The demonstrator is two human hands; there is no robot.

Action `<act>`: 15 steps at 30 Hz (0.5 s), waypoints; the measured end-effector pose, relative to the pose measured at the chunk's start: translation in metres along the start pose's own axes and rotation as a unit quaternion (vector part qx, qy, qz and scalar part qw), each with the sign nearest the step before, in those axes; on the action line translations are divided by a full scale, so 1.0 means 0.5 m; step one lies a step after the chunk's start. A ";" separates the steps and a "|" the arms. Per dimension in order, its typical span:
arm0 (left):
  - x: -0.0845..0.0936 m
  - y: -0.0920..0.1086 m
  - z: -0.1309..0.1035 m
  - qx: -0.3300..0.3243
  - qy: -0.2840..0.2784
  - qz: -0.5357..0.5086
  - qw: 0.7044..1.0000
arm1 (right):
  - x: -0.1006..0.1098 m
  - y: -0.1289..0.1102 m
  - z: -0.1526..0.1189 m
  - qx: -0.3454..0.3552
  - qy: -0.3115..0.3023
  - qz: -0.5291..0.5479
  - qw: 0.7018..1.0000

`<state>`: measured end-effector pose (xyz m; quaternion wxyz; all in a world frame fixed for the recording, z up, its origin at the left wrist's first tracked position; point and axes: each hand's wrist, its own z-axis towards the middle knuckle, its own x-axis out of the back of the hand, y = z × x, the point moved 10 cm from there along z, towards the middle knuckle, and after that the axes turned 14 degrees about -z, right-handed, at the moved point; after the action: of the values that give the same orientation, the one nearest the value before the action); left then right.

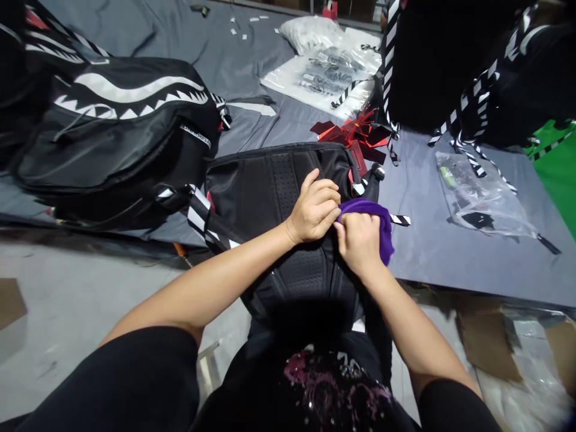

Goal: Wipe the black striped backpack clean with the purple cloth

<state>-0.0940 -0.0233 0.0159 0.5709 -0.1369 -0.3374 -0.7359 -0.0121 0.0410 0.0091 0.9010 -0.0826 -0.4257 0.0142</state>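
Note:
A black backpack lies back panel up at the table's front edge, reaching towards my body. My left hand rests over its right side, fingers curled and pinching at the backpack's edge beside a purple cloth; what exactly they grip is hidden. Closed in a fist, my right hand holds the purple cloth against that same edge. The two hands nearly touch. A black-and-white striped strap shows at the backpack's left side, and a short striped strap end sticks out beyond the cloth.
Another black backpack with a white toothed pattern lies left on the grey table. Red tags lie behind my hands. Plastic bags are at the back, a clear bag to the right, and black bags stand back right.

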 end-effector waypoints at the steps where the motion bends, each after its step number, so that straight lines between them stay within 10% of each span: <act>1: 0.005 0.005 -0.001 -0.011 0.013 -0.007 1.000 | -0.017 -0.007 -0.007 0.031 -0.003 -0.038 0.999; 8: -0.025 0.027 0.006 -0.027 -0.014 0.028 0.999 | 0.016 0.110 -0.133 -0.040 0.014 -0.057 0.998; 15: -0.027 0.028 -0.012 -0.003 0.011 -0.019 1.000 | -0.003 0.102 -0.098 -0.179 0.048 0.052 0.981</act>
<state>-0.0758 -0.0189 0.0082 0.5604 -0.1242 -0.3318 -0.7487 0.0267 0.0843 -0.0309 0.8891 -0.2654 -0.3724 -0.0190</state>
